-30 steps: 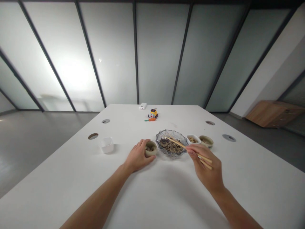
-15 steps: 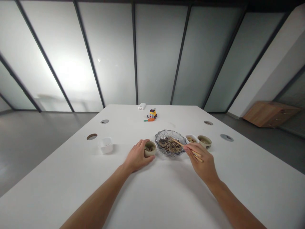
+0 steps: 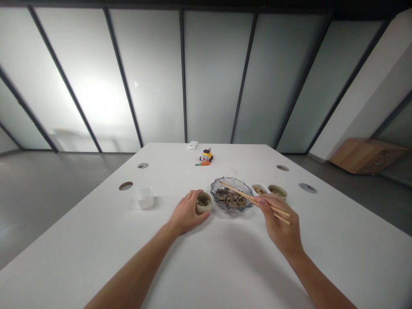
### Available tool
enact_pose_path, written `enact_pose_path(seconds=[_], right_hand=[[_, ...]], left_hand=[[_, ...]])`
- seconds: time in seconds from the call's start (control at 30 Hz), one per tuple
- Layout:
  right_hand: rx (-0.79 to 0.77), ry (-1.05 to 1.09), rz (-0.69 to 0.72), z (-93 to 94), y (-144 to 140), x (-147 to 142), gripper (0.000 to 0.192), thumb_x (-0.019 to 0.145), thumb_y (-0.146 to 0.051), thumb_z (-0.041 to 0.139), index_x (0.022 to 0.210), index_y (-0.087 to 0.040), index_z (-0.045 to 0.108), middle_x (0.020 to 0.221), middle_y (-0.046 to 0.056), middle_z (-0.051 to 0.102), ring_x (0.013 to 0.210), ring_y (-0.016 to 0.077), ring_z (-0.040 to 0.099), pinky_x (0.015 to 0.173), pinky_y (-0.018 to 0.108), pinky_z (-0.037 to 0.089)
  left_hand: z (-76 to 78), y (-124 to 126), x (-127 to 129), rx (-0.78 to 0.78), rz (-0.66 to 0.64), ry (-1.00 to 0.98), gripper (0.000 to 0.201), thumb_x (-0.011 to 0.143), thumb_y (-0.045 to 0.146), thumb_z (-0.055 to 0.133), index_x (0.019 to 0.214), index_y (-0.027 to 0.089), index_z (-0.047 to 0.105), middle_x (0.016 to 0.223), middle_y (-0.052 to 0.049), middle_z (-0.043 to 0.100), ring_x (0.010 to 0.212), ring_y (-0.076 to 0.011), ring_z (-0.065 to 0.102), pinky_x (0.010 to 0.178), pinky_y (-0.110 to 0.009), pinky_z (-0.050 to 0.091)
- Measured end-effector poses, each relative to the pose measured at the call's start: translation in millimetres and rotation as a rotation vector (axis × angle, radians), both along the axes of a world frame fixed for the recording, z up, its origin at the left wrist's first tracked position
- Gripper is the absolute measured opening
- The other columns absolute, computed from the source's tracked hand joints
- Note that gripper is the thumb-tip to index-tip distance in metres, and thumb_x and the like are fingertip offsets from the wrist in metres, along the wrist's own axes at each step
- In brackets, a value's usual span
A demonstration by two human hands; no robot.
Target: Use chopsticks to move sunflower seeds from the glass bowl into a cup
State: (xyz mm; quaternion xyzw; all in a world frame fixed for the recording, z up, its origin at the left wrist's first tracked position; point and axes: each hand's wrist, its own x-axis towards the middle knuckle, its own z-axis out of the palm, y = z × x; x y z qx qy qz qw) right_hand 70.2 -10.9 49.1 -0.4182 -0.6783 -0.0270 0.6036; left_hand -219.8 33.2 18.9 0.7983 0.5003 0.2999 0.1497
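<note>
My left hand (image 3: 186, 213) wraps around a small beige cup (image 3: 204, 203) that has dark bits inside and stands on the white table (image 3: 225, 262). Right of the cup sits a glass bowl (image 3: 231, 198) full of dark and pale seeds. My right hand (image 3: 280, 224) grips a pair of wooden chopsticks (image 3: 254, 201) whose tips reach over the far left part of the bowl, above the seeds. Behind my right hand stand a small white dish (image 3: 260, 189) and another beige cup (image 3: 277, 191), both with pale contents.
A white square container (image 3: 143, 197) stands to the left. A yellow toy with an orange carrot (image 3: 206, 157) and a white box (image 3: 192, 146) lie near the far edge. Round cable holes (image 3: 125, 186) mark both sides of the table. Frosted glass panels rise behind.
My right hand drew back toward me and raised the chopsticks, so the tips now point higher and further left over the bowl. My left hand stayed on the cup.
</note>
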Motion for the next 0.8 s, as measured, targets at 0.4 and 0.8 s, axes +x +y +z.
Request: enact_pose_path(seconds=[0.4,0.8], right_hand=[[-0.17,0.043,0.186,9.6,-17,-18,0.025,0.104,-0.038,0.063,0.09,-0.025,0.079,0.089,0.004,0.079,0.082,0.0191,0.075,0.072,0.027,0.06],[-0.044,-0.106,0.013,-13.8,8,0,0.017,0.103,-0.032,0.065,0.095,-0.023,0.076,0.09,0.005,0.077,0.083,0.0205,0.074,0.077,0.033,0.061]], left_hand=[[0.4,0,1,0.008,-0.005,-0.005,0.061,0.084,0.028,0.079,0.138,0.025,0.052,0.132,-0.01,0.064,0.121,-0.0322,0.065,0.105,-0.045,0.051],[-1.9,1,1,0.001,0.0,-0.003,0.064,0.084,0.031,0.08,0.141,0.025,0.051,0.134,-0.01,0.063,0.122,-0.0333,0.064,0.106,-0.049,0.05]])
